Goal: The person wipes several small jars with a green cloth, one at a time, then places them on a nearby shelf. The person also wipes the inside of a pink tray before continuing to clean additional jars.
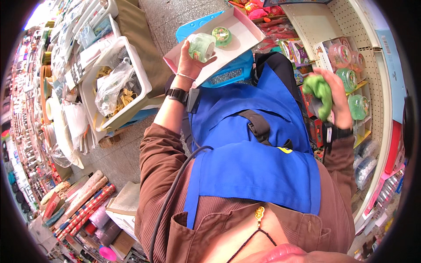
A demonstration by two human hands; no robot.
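Note:
In my left hand [190, 62] is a clear plastic jar with pale green contents [204, 44], held tilted over a shallow cardboard tray [241, 54]. A second, green-topped jar [221, 36] stands in that tray, just beyond the held one. My right hand [338, 93] grips a bunched green cloth [318, 93] close to the shelf at the right; this hand looks slightly blurred. Beside it on the shelf are green jars [346, 80] and pink jars [339, 56], some of them in an open display box [324, 54].
Under the tray is a blue plastic stool [227, 77]. White bins [144, 77] of packaged goods line the left side. Wrapping rolls [84, 210] lie at lower left. Boxed toys [292, 52] and a pegboard shelf [378, 128] stand at the right. A cable [171, 187] runs along my left arm.

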